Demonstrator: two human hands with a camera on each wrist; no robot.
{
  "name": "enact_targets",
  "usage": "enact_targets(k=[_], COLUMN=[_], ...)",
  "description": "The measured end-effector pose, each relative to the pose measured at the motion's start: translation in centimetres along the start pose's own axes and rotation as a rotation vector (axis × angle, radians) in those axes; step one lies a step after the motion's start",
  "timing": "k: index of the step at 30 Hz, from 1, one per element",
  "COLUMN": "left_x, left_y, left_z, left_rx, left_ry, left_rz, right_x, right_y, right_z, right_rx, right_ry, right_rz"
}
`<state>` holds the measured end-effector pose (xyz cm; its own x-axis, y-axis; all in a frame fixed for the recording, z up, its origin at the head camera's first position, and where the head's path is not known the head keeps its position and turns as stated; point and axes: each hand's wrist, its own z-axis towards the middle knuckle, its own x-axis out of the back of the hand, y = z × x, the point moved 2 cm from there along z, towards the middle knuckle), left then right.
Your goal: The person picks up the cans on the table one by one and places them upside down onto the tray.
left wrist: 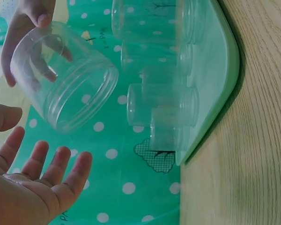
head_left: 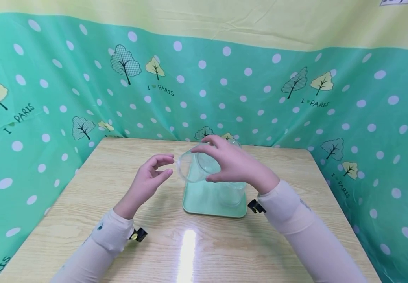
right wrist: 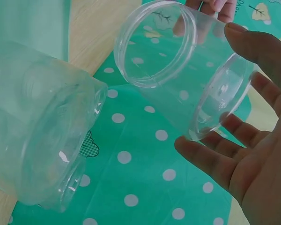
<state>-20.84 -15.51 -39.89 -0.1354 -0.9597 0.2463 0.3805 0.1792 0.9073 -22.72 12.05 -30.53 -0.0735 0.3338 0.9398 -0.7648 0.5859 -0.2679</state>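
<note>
My right hand (head_left: 233, 162) grips a clear plastic jar (head_left: 188, 168) round its base end, above a light green tray (head_left: 204, 198). The jar lies tilted in the air, its ringed mouth towards my left hand (head_left: 149, 177). In the right wrist view, the thumb and fingers spread round the bottom of the jar (right wrist: 173, 101). My left hand, fingers loosely bent and thumb apart, is close to the jar's mouth and holds nothing. The left wrist view shows a gap between the left fingers (left wrist: 61, 164) and the jar (left wrist: 68, 86).
Several more clear jars (left wrist: 147, 105) stand on the tray, partly hidden by the right hand in the head view. The tray sits on a wood-grain table (head_left: 119, 169). A green dotted cloth (head_left: 221, 94) hangs behind and at both sides.
</note>
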Motion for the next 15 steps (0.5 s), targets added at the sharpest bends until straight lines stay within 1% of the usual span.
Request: enact_targets(k=[6, 9, 12, 15], left_x=[0.0, 0.0, 0.0, 0.1], left_y=[-0.1, -0.2, -0.3, -0.3], left_z=[0.0, 0.0, 0.0, 0.1], left_rx=[0.002, 0.003, 0.007, 0.001], left_ry=[-0.024, -0.047, -0.069, -0.082], left_rz=[-0.016, -0.020, -0.019, -0.009], right_x=[0.0, -0.3, -0.7, -1.0], right_y=[-0.2, -0.3, -0.5, -0.6], right_z=[0.8, 1.1, 1.4, 1.5], right_rx=[-0.042, -0.061, -0.060, -0.047], right_ry=[-0.060, -0.106, -0.147, -0.159], right_rz=[-0.030, -0.053, -0.076, -0.096])
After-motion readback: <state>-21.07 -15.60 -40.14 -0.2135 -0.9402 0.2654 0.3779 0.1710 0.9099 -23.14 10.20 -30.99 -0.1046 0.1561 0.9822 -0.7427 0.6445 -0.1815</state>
